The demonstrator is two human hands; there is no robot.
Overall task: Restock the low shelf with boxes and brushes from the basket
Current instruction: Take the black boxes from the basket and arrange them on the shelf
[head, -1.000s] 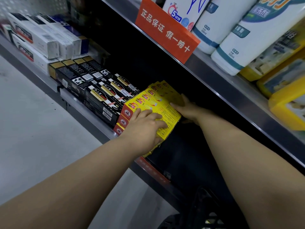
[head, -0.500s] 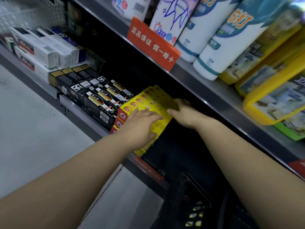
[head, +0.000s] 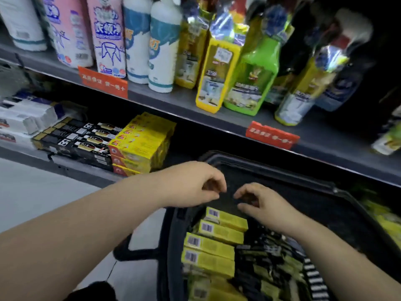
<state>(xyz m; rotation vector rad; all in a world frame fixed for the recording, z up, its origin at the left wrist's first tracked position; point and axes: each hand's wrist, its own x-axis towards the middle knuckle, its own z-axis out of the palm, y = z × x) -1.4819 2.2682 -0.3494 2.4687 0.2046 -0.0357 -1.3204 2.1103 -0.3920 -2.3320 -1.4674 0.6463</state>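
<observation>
Both empty, fingers loosely curled: left hand [head: 195, 183] & right hand [head: 265, 204] hover over black plastic basket [head: 282, 170] near its far rim. Yellow barcoded cardboard boxes [head: 217, 233] lie just below the fingertips, along basket's left wall. Yellow-red box stack [head: 138, 144] sits at low grey shelf [head: 76, 168] front edge.

Left hand [head: 195, 183] and right hand [head: 264, 203] hang loosely curled, with open air between their fingertips. Just below the fingers, yellow boxes [head: 219, 233] lie in the basket [head: 271, 168]. Beyond the fingers, a dark gap lies open on the low shelf [head: 71, 170], walled on its left by the shelf stack [head: 141, 142] and roofed by the upper shelf [head: 195, 111].
</observation>
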